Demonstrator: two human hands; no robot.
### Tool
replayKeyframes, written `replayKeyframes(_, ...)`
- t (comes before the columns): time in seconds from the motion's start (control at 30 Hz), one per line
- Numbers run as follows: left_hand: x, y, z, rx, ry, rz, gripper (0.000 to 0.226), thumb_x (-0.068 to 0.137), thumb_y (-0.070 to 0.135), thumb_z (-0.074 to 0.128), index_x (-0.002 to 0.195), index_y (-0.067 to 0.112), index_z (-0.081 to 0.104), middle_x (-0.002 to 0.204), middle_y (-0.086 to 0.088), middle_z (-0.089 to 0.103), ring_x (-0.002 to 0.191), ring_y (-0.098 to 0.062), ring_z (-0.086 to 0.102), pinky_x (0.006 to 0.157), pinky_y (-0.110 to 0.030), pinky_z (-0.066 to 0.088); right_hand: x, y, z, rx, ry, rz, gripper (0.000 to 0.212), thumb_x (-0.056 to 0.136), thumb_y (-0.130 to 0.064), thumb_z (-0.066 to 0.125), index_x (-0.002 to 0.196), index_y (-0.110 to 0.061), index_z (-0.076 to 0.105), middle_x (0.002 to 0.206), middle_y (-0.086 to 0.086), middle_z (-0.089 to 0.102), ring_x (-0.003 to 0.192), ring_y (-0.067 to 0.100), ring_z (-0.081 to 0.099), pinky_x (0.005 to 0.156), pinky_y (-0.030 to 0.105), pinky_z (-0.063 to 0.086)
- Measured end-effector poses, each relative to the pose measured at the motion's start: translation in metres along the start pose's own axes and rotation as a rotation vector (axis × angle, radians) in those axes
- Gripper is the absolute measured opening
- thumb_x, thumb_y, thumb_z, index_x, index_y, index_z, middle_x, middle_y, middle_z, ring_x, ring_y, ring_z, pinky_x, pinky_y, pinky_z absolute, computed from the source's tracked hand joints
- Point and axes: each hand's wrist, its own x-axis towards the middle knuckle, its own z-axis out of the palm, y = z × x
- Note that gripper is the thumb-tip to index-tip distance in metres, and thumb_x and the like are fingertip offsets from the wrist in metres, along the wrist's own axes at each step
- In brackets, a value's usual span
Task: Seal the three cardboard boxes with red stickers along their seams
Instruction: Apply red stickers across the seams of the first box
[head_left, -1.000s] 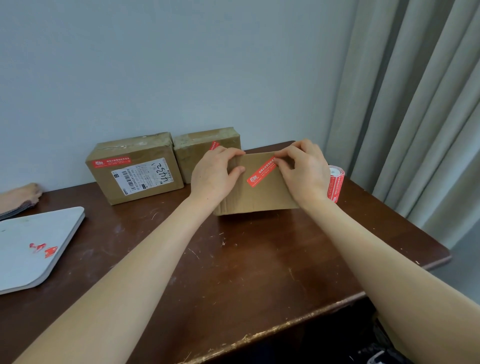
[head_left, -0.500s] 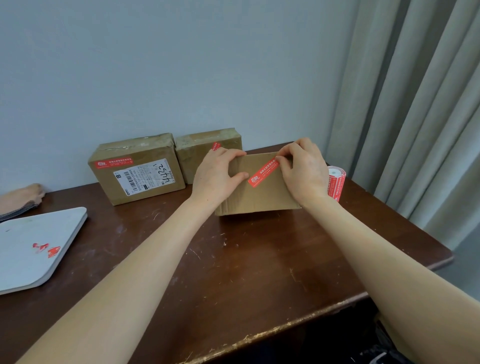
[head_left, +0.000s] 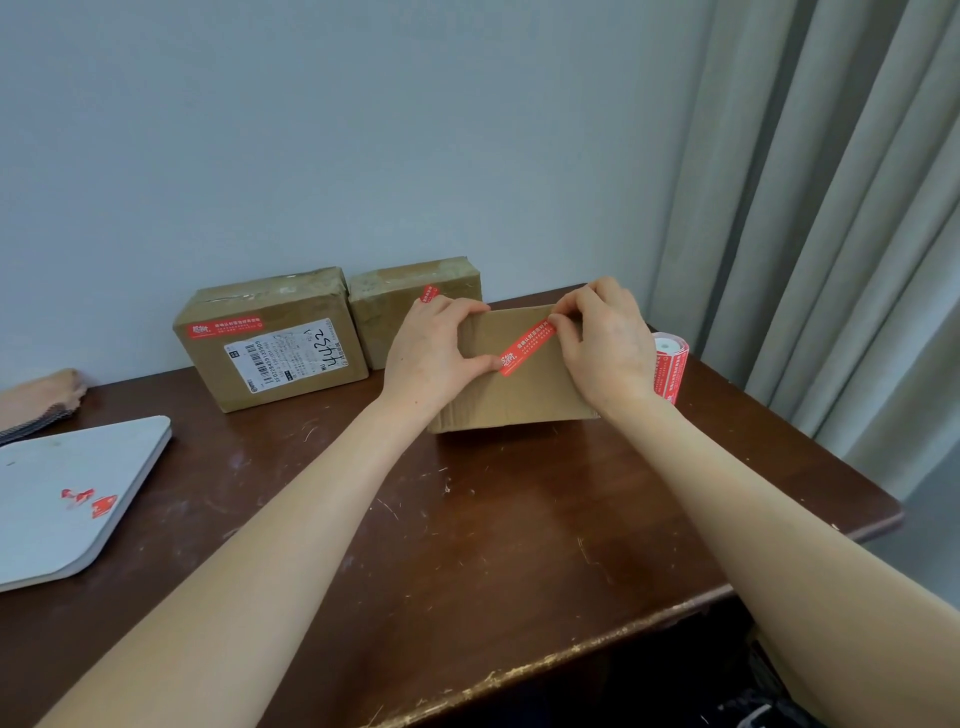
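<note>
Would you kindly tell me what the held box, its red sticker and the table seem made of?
Front box: likely corrugated cardboard, matte brown, faintly ribbed near its lower edge. Red sticker: probably paper or thin film, smooth, with white print. Table: dark wood or veneer, semi-gloss, scratched, pale chips along the front edge.

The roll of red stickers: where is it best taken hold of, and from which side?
Probably by its curved outer wall, from above. The roll of red stickers stands on end on the table, white core up, so fingers can close around it. Its left side is hidden behind the right hand, which pinches a red sticker on the front box.
</note>
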Motion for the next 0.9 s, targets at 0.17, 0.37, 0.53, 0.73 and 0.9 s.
replayKeyframes(0.17,-0.001,0.0017,-0.0005,-0.002,0.002,-0.004,0.062,0.07,0.046,0.076,0.125,0.026,0.056,0.127,0.003,0.054,0.126,-0.017,0.042,0.111,-0.032,0.023,-0.0006,-0.0008,-0.0005,0.012,0.008,-0.005,0.011,0.09,-0.02,0.061,0.092,-0.01,0.066,0.1,0.006,0.058,0.094,0.023,0.053,0.065,0.027,0.035)
replayKeyframes(0.37,-0.0012,0.0014,-0.0005,-0.007,0.008,0.001,0.062,0.07,0.045,0.076,0.125,0.026,0.056,0.127,0.004,0.054,0.125,-0.017,0.043,0.111,-0.032,0.023,0.0019,0.0029,-0.0035,0.044,-0.034,0.017,0.025,0.086,-0.024,0.067,0.109,-0.015,0.064,0.107,0.004,0.057,0.101,0.021,0.056,0.074,0.031,0.046)
replayKeyframes(0.53,-0.0017,0.0011,-0.0002,-0.003,0.01,0.004,0.062,0.07,0.046,0.076,0.125,0.026,0.056,0.126,0.004,0.054,0.125,-0.017,0.043,0.11,-0.032,0.023,-0.003,0.0043,-0.005,0.047,0.016,-0.001,0.02,0.085,-0.021,0.068,0.103,-0.013,0.071,0.1,0.005,0.058,0.092,0.023,0.057,0.068,0.026,0.038)
replayKeyframes(0.73,-0.0023,0.0019,-0.0008,-0.004,0.01,0.006,0.061,0.07,0.045,0.076,0.125,0.026,0.056,0.127,0.003,0.054,0.126,-0.017,0.042,0.113,-0.031,0.019,-0.0041,0.0002,-0.0068,0.026,0.03,0.023,0.012,0.085,-0.02,0.068,0.092,-0.012,0.074,0.097,0.003,0.06,0.09,0.021,0.057,0.066,0.026,0.038)
replayKeyframes(0.9,-0.0029,0.0021,-0.0008,-0.006,0.014,0.006,0.06,0.07,0.045,0.076,0.124,0.026,0.057,0.126,0.004,0.054,0.125,-0.017,0.043,0.112,-0.032,0.02,-0.0009,-0.0019,-0.0066,0.005,-0.018,0.07,0.014,0.089,-0.022,0.064,0.091,-0.01,0.071,0.102,0.003,0.055,0.097,0.02,0.053,0.068,0.03,0.04)
